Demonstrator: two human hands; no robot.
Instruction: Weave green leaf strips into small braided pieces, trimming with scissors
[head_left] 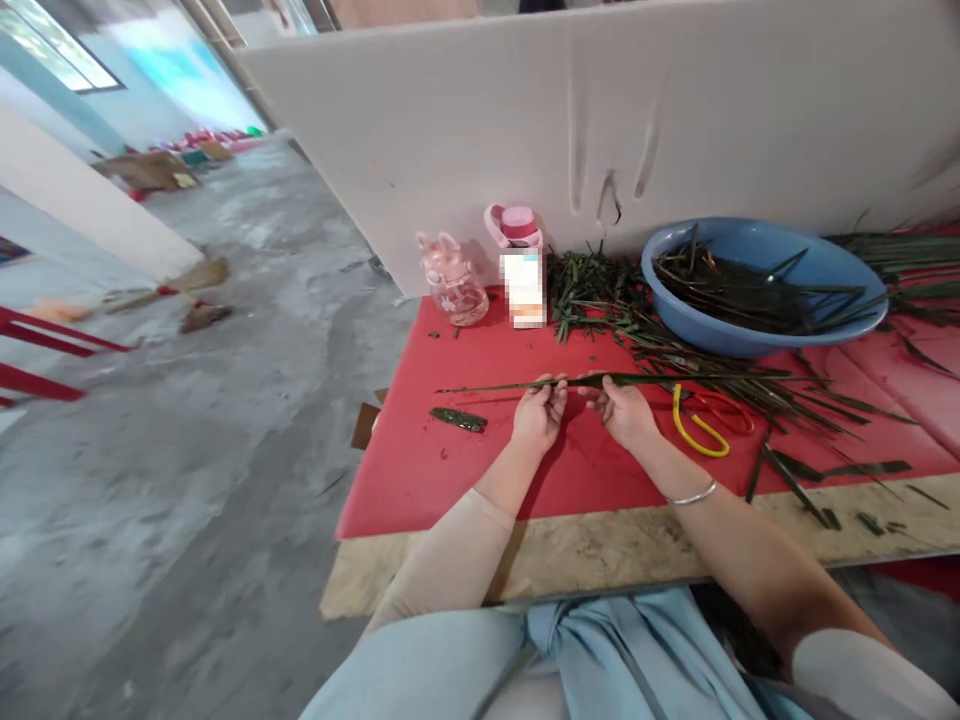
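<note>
Concrete floor: grey, streaked, well to the left of the blue basin.
White panel: upright behind the basin, extending past it on both sides.
Red table cover: beneath the basin and out to its left; a pale board edge shows in front.
Basin contents: dark green leaf strips, some reaching the rim at the right.
Leaf heap: short cut pieces at the left of the basin; longer loose strips spread before it.
Long leaf strip: roughly level, in front and left of the basin; whether its right end touches the loose strips cannot be told.
Right hand: nearer the basin, grasping the long leaf strip, thumb uppermost.
Left hand: farther left of the basin, pinching the same strip between thumb and fingers.
Bottles: eared clear pink bottle, upright, left of the basin; pink-capped bottle between the two, body pixelated.
Scissors-like tool: yellow and red handles, in front of the basin; working end unclear.
Flat leaf piece: lying farther left of the basin.
Silver bangle: on the right wrist, in front of the basin.
</note>
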